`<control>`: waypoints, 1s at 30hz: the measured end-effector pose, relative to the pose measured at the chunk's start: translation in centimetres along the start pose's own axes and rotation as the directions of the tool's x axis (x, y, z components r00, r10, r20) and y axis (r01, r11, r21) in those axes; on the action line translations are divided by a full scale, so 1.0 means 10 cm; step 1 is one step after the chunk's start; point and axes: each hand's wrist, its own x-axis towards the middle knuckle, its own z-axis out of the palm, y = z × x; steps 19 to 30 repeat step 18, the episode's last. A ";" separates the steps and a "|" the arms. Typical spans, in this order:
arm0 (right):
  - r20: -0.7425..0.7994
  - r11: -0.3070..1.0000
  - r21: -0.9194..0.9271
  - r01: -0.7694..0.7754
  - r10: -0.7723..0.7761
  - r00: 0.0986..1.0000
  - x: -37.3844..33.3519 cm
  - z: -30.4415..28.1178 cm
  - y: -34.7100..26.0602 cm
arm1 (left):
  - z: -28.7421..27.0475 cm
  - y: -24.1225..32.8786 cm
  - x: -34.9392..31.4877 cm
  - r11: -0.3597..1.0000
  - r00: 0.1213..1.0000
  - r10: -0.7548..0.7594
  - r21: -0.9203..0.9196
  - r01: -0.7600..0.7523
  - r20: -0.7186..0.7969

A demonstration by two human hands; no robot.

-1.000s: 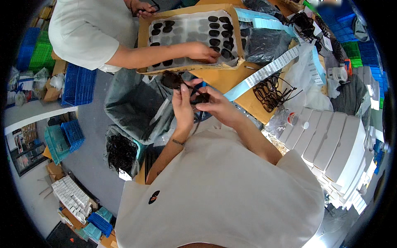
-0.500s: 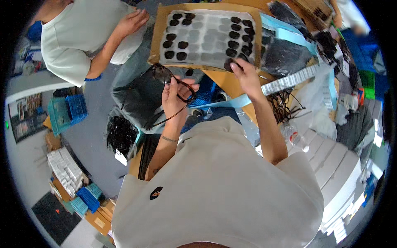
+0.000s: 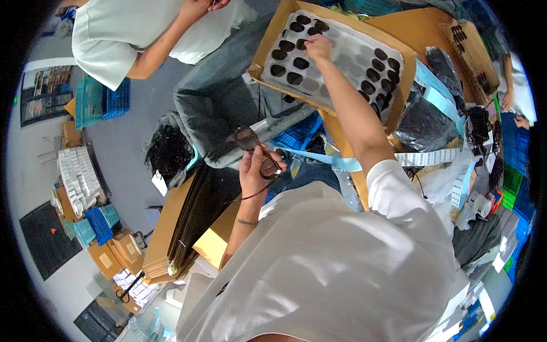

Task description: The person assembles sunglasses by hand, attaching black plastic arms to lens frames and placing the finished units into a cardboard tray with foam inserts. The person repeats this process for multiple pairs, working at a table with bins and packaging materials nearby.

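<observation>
My left hand (image 3: 254, 170) is closed around a pair of brown-framed sunglasses (image 3: 246, 139), with one thin temple hanging toward my forearm. My right hand (image 3: 318, 48) reaches into a shallow cardboard box (image 3: 268, 43), fingers pinched together at the left rows of dark lenses (image 3: 294, 78). Its fingertips overlap the edge of one lens; what they hold is hidden. Several dark lenses lie in rows on a white sheet, with more along the right side. Grey marks show through in the middle.
A person in a light shirt (image 3: 105, 43) stands at the far left. Grey cloth (image 3: 208, 108) hangs beside the box. Folded cardboard (image 3: 176, 219) leans near my left arm. A barcode-label strip (image 3: 424, 158) and a bag of black items (image 3: 168, 145) lie around.
My right hand has moved from the box's near right corner across to its left rows. My left hand still holds the sunglasses. The view has turned, and the other person's hand has shifted.
</observation>
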 end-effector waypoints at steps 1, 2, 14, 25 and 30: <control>-0.045 1.000 -0.013 -0.004 0.003 0.999 0.02 0.01 0.02 | -0.02 0.00 -0.01 1.000 0.998 -0.017 0.004 0.016 0.054; -0.048 0.998 -0.062 -0.018 0.015 0.999 0.03 0.00 -0.02 | 0.04 0.01 -0.02 1.000 0.998 -0.003 -0.001 0.003 0.062; 0.859 0.744 -0.018 0.668 -0.330 0.391 -2.71 -1.34 -1.15 | 0.21 0.74 0.33 -0.060 0.786 -0.025 0.784 -0.618 0.617; 0.882 0.982 -0.122 0.146 0.040 0.469 -3.00 -1.64 -1.28 | 0.58 1.03 0.28 0.267 0.752 -0.287 0.804 -0.532 0.593; 0.882 0.982 -0.122 0.146 0.040 0.469 -3.00 -1.64 -1.28 | 0.58 1.03 0.28 0.267 0.752 -0.287 0.804 -0.532 0.593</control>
